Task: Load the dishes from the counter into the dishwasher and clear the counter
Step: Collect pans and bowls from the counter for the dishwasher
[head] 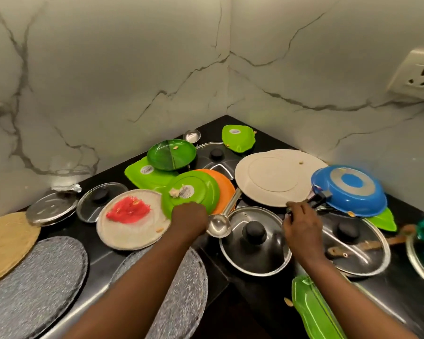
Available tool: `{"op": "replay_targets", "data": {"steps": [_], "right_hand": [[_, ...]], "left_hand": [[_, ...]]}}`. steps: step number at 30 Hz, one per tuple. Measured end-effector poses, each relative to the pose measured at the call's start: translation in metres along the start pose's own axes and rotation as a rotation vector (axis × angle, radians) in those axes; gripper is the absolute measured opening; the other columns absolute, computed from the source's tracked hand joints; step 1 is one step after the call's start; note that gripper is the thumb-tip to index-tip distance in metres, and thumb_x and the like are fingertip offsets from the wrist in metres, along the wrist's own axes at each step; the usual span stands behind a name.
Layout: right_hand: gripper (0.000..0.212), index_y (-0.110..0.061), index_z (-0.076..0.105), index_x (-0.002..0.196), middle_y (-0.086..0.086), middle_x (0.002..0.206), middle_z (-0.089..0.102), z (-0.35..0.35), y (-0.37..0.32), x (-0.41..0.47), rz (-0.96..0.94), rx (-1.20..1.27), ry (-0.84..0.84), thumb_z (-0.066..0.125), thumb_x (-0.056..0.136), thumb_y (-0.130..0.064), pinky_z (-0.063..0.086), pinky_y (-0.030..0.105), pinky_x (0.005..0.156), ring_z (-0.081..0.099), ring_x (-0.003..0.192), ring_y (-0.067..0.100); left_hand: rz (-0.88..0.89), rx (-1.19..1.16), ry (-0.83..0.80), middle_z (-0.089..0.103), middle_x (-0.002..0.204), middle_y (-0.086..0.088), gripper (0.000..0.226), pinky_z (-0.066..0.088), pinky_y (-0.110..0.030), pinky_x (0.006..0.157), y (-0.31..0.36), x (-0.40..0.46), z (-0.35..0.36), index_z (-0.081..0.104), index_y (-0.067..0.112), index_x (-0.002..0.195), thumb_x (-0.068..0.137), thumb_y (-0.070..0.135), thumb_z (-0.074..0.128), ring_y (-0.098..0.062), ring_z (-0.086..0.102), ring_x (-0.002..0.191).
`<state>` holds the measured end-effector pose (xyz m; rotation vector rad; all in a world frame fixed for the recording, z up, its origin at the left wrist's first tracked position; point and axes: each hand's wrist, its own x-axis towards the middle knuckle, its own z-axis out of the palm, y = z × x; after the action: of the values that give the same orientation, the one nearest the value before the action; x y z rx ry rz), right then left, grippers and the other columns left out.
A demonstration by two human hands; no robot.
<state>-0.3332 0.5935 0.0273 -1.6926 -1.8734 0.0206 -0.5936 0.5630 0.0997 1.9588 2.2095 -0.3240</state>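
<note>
Black corner counter point(230, 126) under marbled walls; left hand point(190, 217) grips green plate point(194, 192), right hand point(302, 225) grips pan handle point(316, 198)

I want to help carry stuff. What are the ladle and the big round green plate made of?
The shiny silver ladle looks like polished metal, probably steel: it mirrors the light. The big round green plate looks like glossy plastic, judging by its bright even colour and sticker, though I can't be sure.

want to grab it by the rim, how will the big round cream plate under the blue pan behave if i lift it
The big round cream plate looks stiff, and probably fairly heavy given how broad it is. The upturned blue pan overlaps its right edge, so lifting may tip or drag that pan. The right hand at its near rim should expect crumbs to slide off.
</note>
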Motion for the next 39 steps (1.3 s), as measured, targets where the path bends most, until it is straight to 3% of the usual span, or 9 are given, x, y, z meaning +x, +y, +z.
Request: {"op": "replay_targets", "data": {"steps": [7, 12, 15, 19, 22, 26, 30, 36, 39], "right_hand": [[0.042, -0.005, 0.061, 0.121, 0.022, 0.115, 0.057, -0.001, 0.045, 0.027, 0.260, -0.185, -0.097, 0.064, 0.080, -0.007, 0.042, 0.048, 0.088, 0.051, 0.105, 0.042], [0.033, -0.001, 0.063, 0.109, 0.021, 0.108, 0.057, -0.012, 0.064, 0.020, 0.256, -0.166, 0.098, 0.063, 0.076, 0.003, 0.044, 0.046, 0.083, 0.051, 0.100, 0.040], [0.033, -0.004, 0.066, 0.109, 0.018, 0.108, 0.060, -0.030, 0.085, 0.020, 0.259, -0.201, 0.197, 0.063, 0.076, 0.004, 0.043, 0.045, 0.084, 0.051, 0.099, 0.036], [0.025, -0.007, 0.070, 0.099, 0.018, 0.101, 0.066, -0.061, 0.137, 0.010, 0.464, -0.252, 0.152, 0.063, 0.076, 0.003, 0.045, 0.047, 0.080, 0.058, 0.092, 0.040], [0.025, -0.011, 0.071, 0.093, 0.012, 0.094, 0.070, -0.077, 0.163, -0.007, 0.395, -0.236, -0.001, 0.063, 0.073, 0.003, 0.048, 0.043, 0.073, 0.061, 0.085, 0.038], [0.027, -0.011, 0.069, 0.095, 0.008, 0.097, 0.070, -0.082, 0.174, -0.015, 0.312, -0.188, -0.072, 0.056, 0.074, -0.003, 0.049, 0.041, 0.075, 0.061, 0.086, 0.033], [0.021, -0.008, 0.071, 0.099, 0.012, 0.097, 0.069, -0.082, 0.176, 0.006, 0.432, -0.041, 0.006, 0.061, 0.082, 0.001, 0.044, 0.035, 0.082, 0.061, 0.092, 0.033], [0.039, -0.002, 0.056, 0.129, 0.022, 0.121, 0.062, -0.074, 0.179, 0.063, 0.819, 0.192, -0.021, 0.053, 0.096, -0.023, 0.044, 0.038, 0.092, 0.057, 0.112, 0.038], [0.041, -0.006, 0.064, 0.104, 0.024, 0.108, 0.066, -0.061, 0.187, 0.090, 0.957, 0.272, -0.048, 0.051, 0.088, -0.042, 0.050, 0.045, 0.089, 0.062, 0.102, 0.040]], "left_hand": [[0.353, -0.157, 0.351, 0.050, 0.125, -0.013, 0.041, 0.040, -0.043, 0.086, 0.064, 0.083, 0.004, 0.050, 0.011, 0.123, 0.090, 0.034, 0.059, -0.034, 0.048, 0.112], [0.617, -0.153, 0.379, 0.047, 0.132, -0.014, 0.058, 0.041, -0.044, 0.092, 0.132, 0.099, 0.016, 0.048, 0.010, 0.128, 0.080, 0.032, 0.072, -0.035, 0.047, 0.114], [0.661, -0.100, 0.351, 0.043, 0.138, -0.016, 0.060, 0.038, -0.044, 0.099, 0.159, 0.108, 0.022, 0.046, 0.009, 0.132, 0.080, 0.024, 0.071, -0.035, 0.044, 0.120], [0.709, 0.036, 0.352, 0.048, 0.130, -0.018, 0.053, 0.044, -0.045, 0.087, 0.180, 0.125, 0.030, 0.050, 0.011, 0.126, 0.076, 0.008, 0.066, -0.037, 0.049, 0.109], [0.698, 0.089, 0.390, 0.052, 0.123, -0.015, 0.057, 0.047, -0.044, 0.077, 0.182, 0.137, 0.026, 0.053, 0.014, 0.122, 0.068, 0.009, 0.072, -0.036, 0.052, 0.101], [0.598, 0.084, 0.422, 0.052, 0.121, -0.016, 0.052, 0.043, -0.046, 0.078, 0.178, 0.160, 0.010, 0.052, 0.014, 0.126, 0.076, 0.007, 0.064, -0.038, 0.051, 0.100], [0.494, 0.115, 0.474, 0.056, 0.104, -0.022, 0.046, 0.044, -0.046, 0.067, 0.171, 0.180, 0.000, 0.060, 0.007, 0.114, 0.069, -0.002, 0.068, -0.042, 0.054, 0.084], [0.298, 0.105, 0.443, 0.055, 0.101, -0.027, 0.038, 0.041, -0.047, 0.073, 0.146, 0.196, -0.003, 0.058, 0.001, 0.113, 0.075, -0.001, 0.060, -0.044, 0.054, 0.088], [0.320, 0.065, 0.428, 0.054, 0.101, -0.030, 0.040, 0.044, -0.048, 0.071, 0.144, 0.190, 0.013, 0.057, -0.004, 0.106, 0.066, -0.001, 0.063, -0.045, 0.054, 0.084]]}}
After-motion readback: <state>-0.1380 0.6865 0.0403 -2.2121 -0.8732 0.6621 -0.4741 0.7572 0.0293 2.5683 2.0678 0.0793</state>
